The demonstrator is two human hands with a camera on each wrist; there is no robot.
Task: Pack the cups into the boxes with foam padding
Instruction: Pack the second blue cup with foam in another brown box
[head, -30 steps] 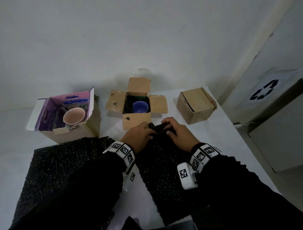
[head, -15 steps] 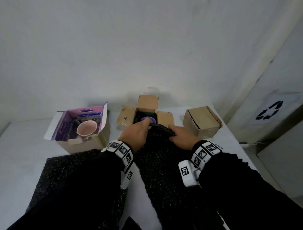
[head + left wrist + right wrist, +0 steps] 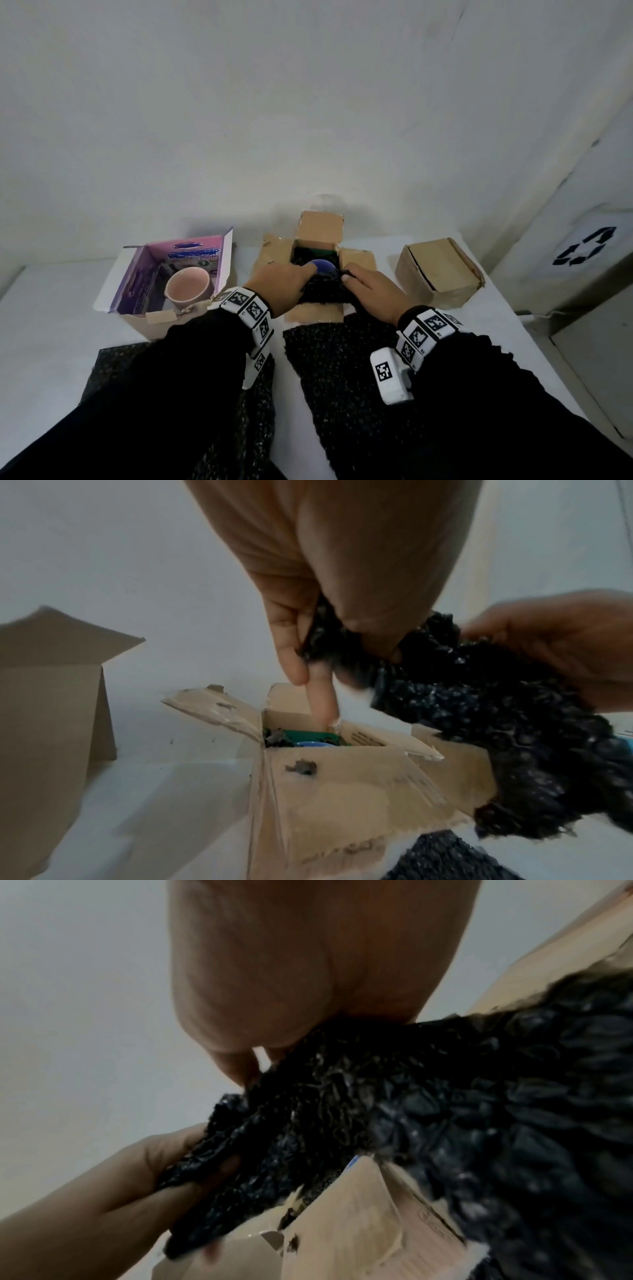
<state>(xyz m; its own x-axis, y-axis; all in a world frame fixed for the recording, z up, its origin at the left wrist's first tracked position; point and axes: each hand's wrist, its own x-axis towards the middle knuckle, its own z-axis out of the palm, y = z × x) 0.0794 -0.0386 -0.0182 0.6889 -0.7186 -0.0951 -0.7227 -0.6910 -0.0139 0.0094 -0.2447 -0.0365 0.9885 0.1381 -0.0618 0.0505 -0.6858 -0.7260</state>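
Observation:
An open brown box (image 3: 310, 313) stands at the table's far middle with a blue cup (image 3: 322, 265) inside, partly hidden. Both hands hold one end of a black foam sheet (image 3: 325, 291) over the box's near edge. My left hand (image 3: 284, 284) pinches the foam (image 3: 462, 696) between thumb and fingers, one finger reaching down into the box (image 3: 342, 791). My right hand (image 3: 371, 291) grips the foam (image 3: 411, 1110) from the right. A pink cup (image 3: 187, 284) sits in the purple-lined box (image 3: 137, 274) at the left.
A shut brown box (image 3: 440, 270) stands at the right. The rest of the foam sheet (image 3: 342, 377) lies toward me between my arms, and a second sheet (image 3: 113, 363) lies at the near left. A white bin with a recycling mark (image 3: 585, 250) is past the table's right edge.
Both hands moved away from me with the foam's end, from the table in front of the box to over its opening. The foam now covers part of the blue cup.

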